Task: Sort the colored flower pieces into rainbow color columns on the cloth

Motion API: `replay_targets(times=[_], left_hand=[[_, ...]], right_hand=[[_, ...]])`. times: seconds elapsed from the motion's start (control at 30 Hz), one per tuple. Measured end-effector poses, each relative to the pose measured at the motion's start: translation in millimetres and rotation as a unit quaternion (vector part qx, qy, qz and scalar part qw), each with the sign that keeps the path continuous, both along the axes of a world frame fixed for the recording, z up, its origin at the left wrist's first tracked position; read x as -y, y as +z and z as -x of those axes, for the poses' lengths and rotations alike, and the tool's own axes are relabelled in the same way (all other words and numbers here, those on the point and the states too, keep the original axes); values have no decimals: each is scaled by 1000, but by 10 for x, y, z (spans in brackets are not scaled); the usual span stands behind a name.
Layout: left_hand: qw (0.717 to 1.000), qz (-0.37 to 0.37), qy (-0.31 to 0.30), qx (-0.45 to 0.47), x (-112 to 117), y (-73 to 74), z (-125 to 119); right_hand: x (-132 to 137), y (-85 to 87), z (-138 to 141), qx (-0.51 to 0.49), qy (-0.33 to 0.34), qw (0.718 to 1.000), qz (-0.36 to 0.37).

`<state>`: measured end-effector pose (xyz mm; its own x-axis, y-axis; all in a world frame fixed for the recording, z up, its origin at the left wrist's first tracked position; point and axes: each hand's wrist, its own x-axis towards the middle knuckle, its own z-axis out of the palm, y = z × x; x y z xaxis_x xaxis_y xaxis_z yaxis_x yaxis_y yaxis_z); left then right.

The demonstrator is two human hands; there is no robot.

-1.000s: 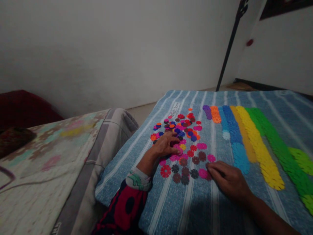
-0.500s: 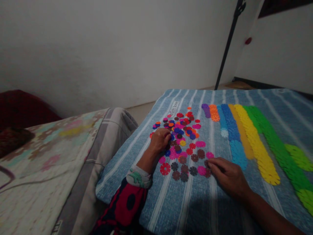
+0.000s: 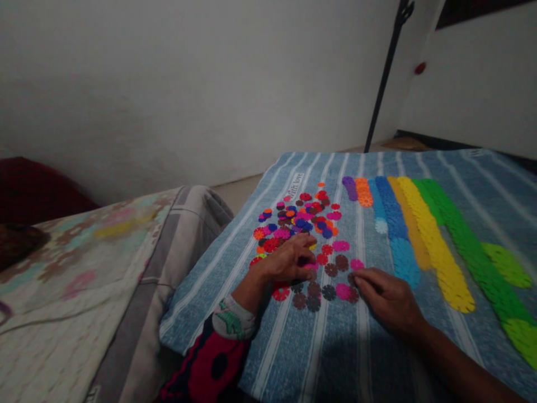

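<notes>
A heap of small flower-shaped discs (image 3: 302, 215) in red, pink, blue, orange and brown lies on a blue striped cloth (image 3: 319, 347). My left hand (image 3: 289, 260) rests palm down on the near side of the heap, fingers stretched to the right over the discs. My right hand (image 3: 388, 299) lies flat on the cloth, its fingertips touching a magenta disc (image 3: 343, 290) beside several brown discs (image 3: 314, 290). To the right, discs lie sorted in bands: purple (image 3: 349, 188), orange (image 3: 363, 192), blue (image 3: 390, 210), yellow (image 3: 436, 246) and green (image 3: 465, 240).
A pale patterned sheet (image 3: 84, 263) and a grey fold of bedding (image 3: 184, 224) lie to the left of the cloth. A dark red object (image 3: 29, 184) sits at the far left. A thin black pole (image 3: 384, 84) leans against the white wall behind.
My left hand has moved from the far left of the heap toward me and to the right, and its fingers have uncurled. My right hand has barely shifted.
</notes>
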<state>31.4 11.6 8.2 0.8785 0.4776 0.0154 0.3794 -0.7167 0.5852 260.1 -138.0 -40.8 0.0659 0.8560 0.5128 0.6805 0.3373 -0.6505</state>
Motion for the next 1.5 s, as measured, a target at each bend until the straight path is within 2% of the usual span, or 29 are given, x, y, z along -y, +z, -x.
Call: replay_targets(times=[0.1, 0.2, 0.5, 0.7, 0.83, 0.93, 1.0, 1.2, 1.5], left_hand=[[999, 20, 3, -46, 28, 25, -5], [998, 29, 8, -53, 11, 12, 0], [996, 52, 75, 15, -22, 9, 55], [990, 1, 130, 56, -69, 6, 91], [994, 7, 99, 50, -52, 18, 87], [999, 10, 50, -8, -20, 12, 72], [998, 7, 40, -38, -4, -5, 65], [998, 27, 56, -19, 10, -29, 65], [989, 90, 97, 59, 22, 67, -20]], right_hand=[[0, -17, -8, 9, 6, 1000, 11], [-2, -43, -10, 7, 8, 1000, 17], [4, -51, 5, 0, 9, 999, 51], [-2, -47, -3, 12, 16, 998, 52], [-5, -52, 5, 18, 21, 998, 56], [-9, -58, 9, 21, 25, 997, 63], [-14, -59, 12, 24, 24, 997, 65], [-34, -44, 30, 22, 27, 998, 56], [-76, -34, 76, 25, 16, 998, 49]])
